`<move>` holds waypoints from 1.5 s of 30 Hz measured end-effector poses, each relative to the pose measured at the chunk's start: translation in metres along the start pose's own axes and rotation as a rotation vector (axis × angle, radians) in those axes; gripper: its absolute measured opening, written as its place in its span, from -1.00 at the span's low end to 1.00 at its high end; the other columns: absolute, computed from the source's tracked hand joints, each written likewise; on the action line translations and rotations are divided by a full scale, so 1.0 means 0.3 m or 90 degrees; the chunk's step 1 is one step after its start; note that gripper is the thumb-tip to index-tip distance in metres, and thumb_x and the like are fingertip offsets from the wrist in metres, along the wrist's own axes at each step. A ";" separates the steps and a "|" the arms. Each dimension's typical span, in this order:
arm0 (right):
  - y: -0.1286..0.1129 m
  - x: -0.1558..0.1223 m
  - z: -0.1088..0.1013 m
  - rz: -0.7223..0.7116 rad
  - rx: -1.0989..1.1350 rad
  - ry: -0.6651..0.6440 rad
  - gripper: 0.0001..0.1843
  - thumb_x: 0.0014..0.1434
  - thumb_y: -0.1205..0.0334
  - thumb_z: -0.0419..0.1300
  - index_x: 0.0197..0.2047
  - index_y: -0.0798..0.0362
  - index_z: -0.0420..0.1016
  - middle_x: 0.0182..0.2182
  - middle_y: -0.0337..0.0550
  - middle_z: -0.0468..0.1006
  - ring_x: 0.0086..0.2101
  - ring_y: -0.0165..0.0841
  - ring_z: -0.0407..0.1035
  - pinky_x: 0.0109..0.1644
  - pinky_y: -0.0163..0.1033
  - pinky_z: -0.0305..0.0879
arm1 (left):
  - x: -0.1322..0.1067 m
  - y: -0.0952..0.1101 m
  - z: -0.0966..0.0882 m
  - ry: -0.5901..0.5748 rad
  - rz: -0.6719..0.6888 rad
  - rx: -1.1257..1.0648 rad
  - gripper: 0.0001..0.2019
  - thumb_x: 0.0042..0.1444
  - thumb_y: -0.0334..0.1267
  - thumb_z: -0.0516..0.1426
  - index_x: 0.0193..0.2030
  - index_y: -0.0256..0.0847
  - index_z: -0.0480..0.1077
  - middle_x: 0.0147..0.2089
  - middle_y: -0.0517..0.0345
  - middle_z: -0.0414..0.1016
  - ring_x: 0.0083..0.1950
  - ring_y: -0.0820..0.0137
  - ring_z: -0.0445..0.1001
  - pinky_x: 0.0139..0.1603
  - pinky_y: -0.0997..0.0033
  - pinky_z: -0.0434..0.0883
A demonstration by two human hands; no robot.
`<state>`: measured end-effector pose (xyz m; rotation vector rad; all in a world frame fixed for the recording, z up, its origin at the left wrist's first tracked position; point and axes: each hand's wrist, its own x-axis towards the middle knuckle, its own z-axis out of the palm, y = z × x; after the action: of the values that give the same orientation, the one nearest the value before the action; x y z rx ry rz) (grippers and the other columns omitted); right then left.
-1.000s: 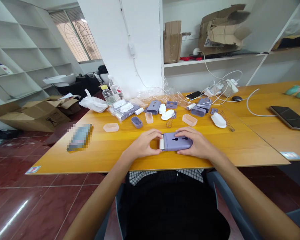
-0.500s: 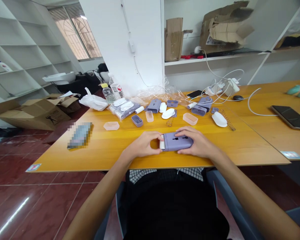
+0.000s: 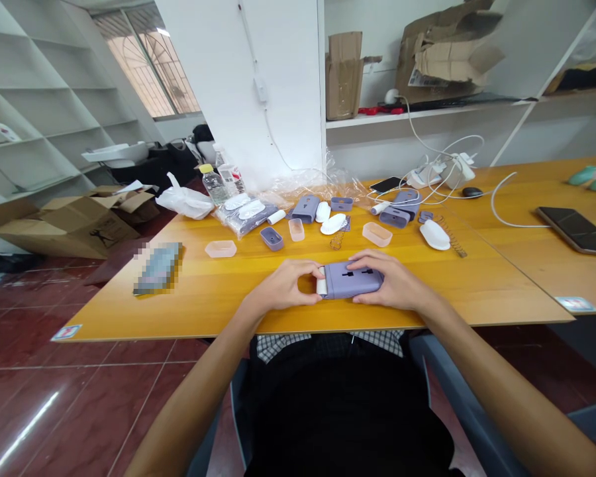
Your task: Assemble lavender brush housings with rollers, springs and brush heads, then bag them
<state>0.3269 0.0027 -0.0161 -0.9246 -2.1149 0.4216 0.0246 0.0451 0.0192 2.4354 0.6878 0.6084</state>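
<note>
A lilac plastic case with a white piece at its left end lies on the wooden table near the front edge. My right hand is wrapped round the case's right end, fingers over its top. My left hand pinches the white piece at the case's left end with thumb and fingertips. Both hands rest on the table.
Behind the case lie several lilac case parts, white oval lids, clear pink trays, springs, a bag of parts and water bottles. Cables and a phone are at the right. A blurred flat object lies left.
The view has shifted slightly; both hands stay on the lilac case with almost no movement.
</note>
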 end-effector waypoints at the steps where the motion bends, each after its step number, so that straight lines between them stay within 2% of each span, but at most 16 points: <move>1: 0.000 0.000 0.000 -0.003 0.002 0.001 -0.39 0.02 0.09 0.61 0.14 -0.16 0.60 0.13 -0.04 0.62 0.12 -0.03 0.56 0.25 0.18 0.48 | 0.000 0.000 0.000 0.001 -0.001 0.001 -0.77 0.09 -0.27 0.38 -0.11 -0.12 0.55 0.14 0.06 0.67 0.11 0.15 0.66 0.23 0.10 0.49; 6: -0.008 0.002 0.000 0.010 -0.009 -0.003 -0.41 0.04 0.09 0.60 0.14 -0.14 0.61 0.12 -0.04 0.62 0.09 -0.04 0.56 0.23 0.15 0.48 | 0.001 -0.003 -0.004 0.003 0.002 0.007 -0.78 0.08 -0.26 0.38 -0.12 -0.13 0.56 0.12 0.04 0.68 0.09 0.14 0.67 0.19 0.12 0.50; 17: -0.013 0.006 0.006 0.011 -0.005 -0.009 -0.44 0.06 0.07 0.57 0.13 -0.09 0.61 0.11 -0.01 0.61 0.06 -0.06 0.57 0.19 0.10 0.50 | 0.003 -0.003 -0.004 0.003 -0.022 0.005 -0.77 0.10 -0.23 0.38 -0.10 -0.12 0.55 0.16 0.05 0.68 0.12 0.15 0.67 0.23 0.11 0.49; 26: -0.028 0.007 -0.005 0.050 -0.006 -0.002 -0.44 0.09 0.03 0.57 0.13 -0.09 0.61 0.10 -0.01 0.63 0.05 -0.07 0.58 0.17 0.07 0.50 | -0.005 -0.014 -0.010 0.005 -0.017 -0.013 -0.64 0.18 -0.11 0.42 0.08 -0.11 0.56 0.26 -0.03 0.64 0.29 0.09 0.60 0.38 0.00 0.43; 31: -0.029 0.007 -0.003 0.051 0.001 -0.004 -0.43 0.06 0.00 0.58 0.12 -0.09 0.61 0.12 0.00 0.64 0.07 -0.05 0.59 0.18 0.08 0.50 | 0.001 -0.025 -0.007 0.006 -0.010 -0.027 -0.69 0.13 -0.07 0.47 -0.07 -0.13 0.61 0.21 -0.03 0.66 0.22 0.10 0.64 0.33 0.03 0.48; 34: -0.032 0.006 -0.001 0.048 -0.002 -0.007 -0.43 0.08 0.00 0.57 0.12 -0.08 0.61 0.11 0.00 0.64 0.06 -0.06 0.59 0.17 0.06 0.51 | 0.002 -0.025 -0.005 0.011 -0.017 -0.014 -0.69 0.12 -0.06 0.48 -0.08 -0.12 0.61 0.21 -0.01 0.66 0.21 0.11 0.65 0.33 0.04 0.49; 39: -0.033 0.005 0.008 0.061 -0.054 -0.007 -0.42 0.10 0.04 0.54 0.16 -0.09 0.59 0.14 -0.01 0.61 0.10 -0.04 0.56 0.23 0.12 0.47 | -0.002 -0.021 -0.002 -0.004 -0.037 0.028 -0.63 0.18 -0.09 0.44 0.06 -0.11 0.57 0.32 -0.03 0.59 0.30 0.08 0.59 0.39 -0.04 0.45; 45: -0.024 0.008 0.013 0.099 -0.117 -0.003 -0.41 0.13 0.04 0.53 0.21 -0.14 0.55 0.20 -0.03 0.60 0.19 0.04 0.51 0.31 0.27 0.40 | -0.002 -0.023 0.003 -0.033 -0.045 0.103 -0.29 0.23 -0.07 0.40 0.47 -0.07 0.35 0.53 -0.05 0.38 0.51 0.07 0.40 0.57 -0.07 0.29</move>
<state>0.3195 -0.0005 -0.0135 -1.2003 -2.1204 0.3106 0.0224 0.0494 0.0142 2.5523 0.8255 0.4763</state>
